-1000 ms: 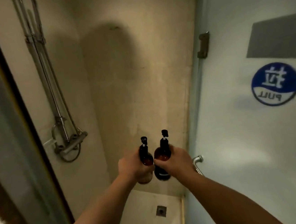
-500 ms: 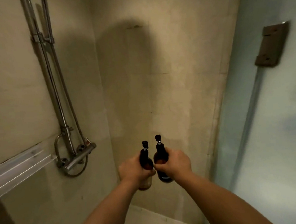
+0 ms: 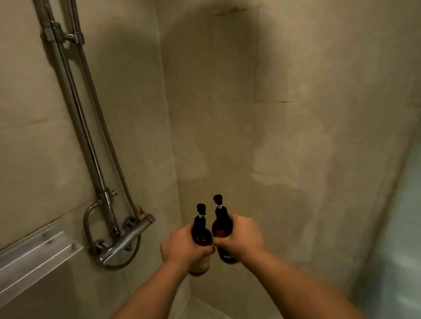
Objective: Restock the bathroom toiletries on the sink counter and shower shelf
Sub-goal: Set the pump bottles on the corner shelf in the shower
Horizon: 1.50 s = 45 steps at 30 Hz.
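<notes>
Two dark amber pump bottles carried upright into a tiled shower stall. The left hand (image 3: 180, 247) is wrapped closed around the body of the left bottle (image 3: 200, 235), whose pale lower part shows below the fist; the right hand (image 3: 240, 237) is closed likewise around the right bottle (image 3: 221, 229). Both bottles are gripped at mid-body with the black pump heads pointing up, a hold that probably keeps the contents from leaking and leaves each base free to be set down flat. The bottles stand just beside each other in front of the corner of the stall, possibly touching at the shoulders, though this cannot be told for certain. The likely destination, the metal shower shelf (image 3: 28, 256), projects from the left wall, lower left of the hands and well apart from them; its upper face looks bare. Between shelf and hands lies the mixer tap (image 3: 127, 240), with the riser pipe (image 3: 76, 115) and hose running up the wall above it; these protruding parts edge the path leftward. Open room lies ahead and to the right, bounded by the rear wall and a pale panel (image 3: 415, 216) at far right.
</notes>
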Available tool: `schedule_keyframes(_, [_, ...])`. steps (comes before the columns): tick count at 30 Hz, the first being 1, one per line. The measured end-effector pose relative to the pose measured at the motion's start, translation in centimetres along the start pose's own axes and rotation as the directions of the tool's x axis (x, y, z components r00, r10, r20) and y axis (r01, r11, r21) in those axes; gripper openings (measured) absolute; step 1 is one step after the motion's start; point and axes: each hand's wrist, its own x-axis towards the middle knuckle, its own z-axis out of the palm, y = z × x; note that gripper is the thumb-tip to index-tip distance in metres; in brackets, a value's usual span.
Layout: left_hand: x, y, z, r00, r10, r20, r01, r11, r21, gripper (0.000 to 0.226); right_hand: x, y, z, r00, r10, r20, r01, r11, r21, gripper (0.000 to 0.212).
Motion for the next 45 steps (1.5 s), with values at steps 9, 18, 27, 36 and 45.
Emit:
schedule_keyframes(9, [11.5, -9.8, -4.2, 0.947, -0.222, -0.232, 0.246, 0.966, 0.079, 0.072, 17.6, -7.3, 8.5, 0.863, -0.483, 0.146, 0.451, 0.868, 0.207, 0.058])
schedule_keyframes(18, [10.9, -18.5, -13.3, 0.804, -0.386, -0.452, 0.518, 0.829, 0.212, 0.073, 22.9, -20.2, 15.7, 0.624, -0.777, 0.082, 0.693, 0.598, 0.402, 0.062])
schedule_keyframes(27, [5.4, -23.1, -19.9, 0.623, -0.504, -0.598, 0.673, 0.736, 0.08, 0.07, 20.5, -31.7, 18.1, 0.334, -0.929, 0.159, 0.727, 0.361, 0.584, 0.067])
schedule_keyframes(36, [4.0, -27.4, -21.4, 0.504, -0.683, -0.528, 0.701, 0.681, -0.212, 0.065, 18.7, -36.3, 21.2, 0.329, -0.903, 0.277, 0.692, 0.43, 0.579, 0.064])
schedule_keyframes(45, [3.1, -30.2, -19.0, 0.487, -0.704, -0.517, 0.734, 0.651, -0.193, 0.053, 16.6, -37.0, 24.7, 0.348, -0.878, 0.329, 0.667, 0.479, 0.571, 0.071])
